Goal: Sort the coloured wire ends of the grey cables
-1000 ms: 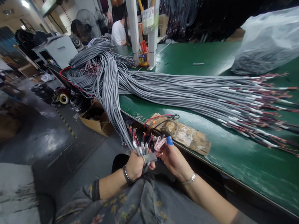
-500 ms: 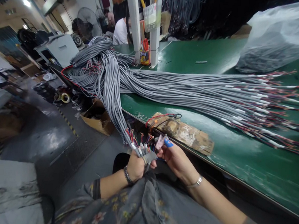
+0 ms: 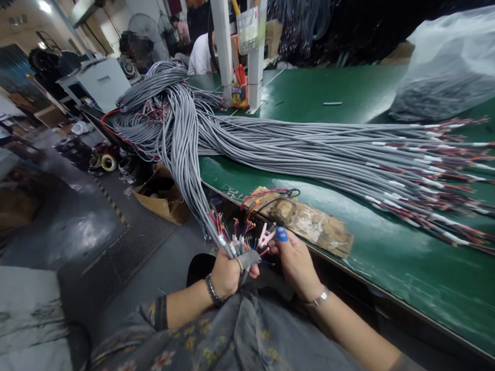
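Observation:
My left hand (image 3: 225,278) is closed around the ends of a bundle of grey cables (image 3: 196,193) in front of my body; grey tape wraps its thumb. Thin coloured wires (image 3: 237,230), red, blue and white among them, fan out of the cable ends above that fist. Just to the right, my right hand (image 3: 299,264), with a blue covering on a fingertip, pinches a small pale pink V-shaped clip (image 3: 264,235). The clip's two prongs point up and left, close beside the wires. Whether it touches a wire I cannot make out.
More grey cables (image 3: 302,147) lie across the green table (image 3: 428,285), white-sleeved ends to the right. A worn wooden block (image 3: 313,222) sits at the near edge. Beyond are a post (image 3: 252,66) and a plastic bag (image 3: 462,65); a cardboard box (image 3: 164,199) stands on the floor.
The pink clip has turned and now shows two spread prongs instead of a flat side. My right hand has shifted slightly; my left hand keeps its hold on the cables.

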A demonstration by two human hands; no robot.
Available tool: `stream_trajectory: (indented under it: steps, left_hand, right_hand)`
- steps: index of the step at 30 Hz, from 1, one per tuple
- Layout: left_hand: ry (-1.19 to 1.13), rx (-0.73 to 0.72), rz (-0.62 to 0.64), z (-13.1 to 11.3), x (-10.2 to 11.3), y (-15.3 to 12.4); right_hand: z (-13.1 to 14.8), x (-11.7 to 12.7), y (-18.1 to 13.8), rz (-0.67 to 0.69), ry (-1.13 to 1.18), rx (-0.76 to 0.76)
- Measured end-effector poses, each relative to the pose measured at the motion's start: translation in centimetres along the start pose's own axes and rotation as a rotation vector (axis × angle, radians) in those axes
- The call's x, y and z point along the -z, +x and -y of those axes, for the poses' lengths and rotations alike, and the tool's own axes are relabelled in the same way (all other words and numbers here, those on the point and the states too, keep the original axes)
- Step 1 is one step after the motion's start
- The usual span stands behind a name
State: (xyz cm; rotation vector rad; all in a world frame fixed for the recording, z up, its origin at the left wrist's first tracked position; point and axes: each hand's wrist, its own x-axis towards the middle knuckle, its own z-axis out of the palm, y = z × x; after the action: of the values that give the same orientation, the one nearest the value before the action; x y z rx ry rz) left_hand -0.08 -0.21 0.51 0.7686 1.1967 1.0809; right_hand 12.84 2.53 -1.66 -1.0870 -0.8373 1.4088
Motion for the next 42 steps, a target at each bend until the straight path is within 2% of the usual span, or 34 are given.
stream_trajectory:
  steps: [4, 6, 9, 14, 20, 26, 29, 32, 38, 42]
  left_hand:
    - [0.009, 0.020, -0.010, 0.1, -0.2, 0.1]
    - [0.014, 0.021, -0.011, 0.0, -0.2, 0.1]
    - [0.023, 0.023, -0.011, 0.0, -0.3, 0.0]
    - [0.029, 0.011, -0.014, 0.4, 0.1, 0.0]
    - [0.063, -0.052, 0.028, 1.2, 1.3, -0.3]
    - [0.238, -0.064, 0.146, 0.8, 1.8, -0.6]
    - [0.239, -0.053, 0.152, 0.7, 1.9, -0.7]
    - [0.168, -0.055, 0.109, 0.9, 2.0, -0.8]
    - [0.019, -0.042, 0.006, 0.2, 1.1, -0.9]
    - [0.010, -0.024, 0.004, -0.5, 0.3, -0.5]
  right_hand:
    - [-0.2, -0.4, 0.3, 0.190, 0.210, -0.155]
    - [-0.1, -0.6, 0.5, 0.191, 0.297, -0.192]
    - [0.1, -0.9, 0.5, 0.123, 0.347, -0.204]
    - [-0.1, -0.8, 0.3, 0.118, 0.350, -0.239]
    - [0.0, 0.4, -0.7, 0.365, 0.290, -0.367]
    - [1.2, -0.3, -1.9, 0.542, 0.112, -0.285]
    - [1.3, -0.6, -2.1, 0.541, 0.090, -0.248]
    - [0.7, 0.0, -1.9, 0.479, 0.115, -0.278]
    - [-0.2, 1.6, -0.2, 0.358, 0.338, -0.383]
    - [-0.1, 0.8, 0.5, 0.301, 0.357, -0.296]
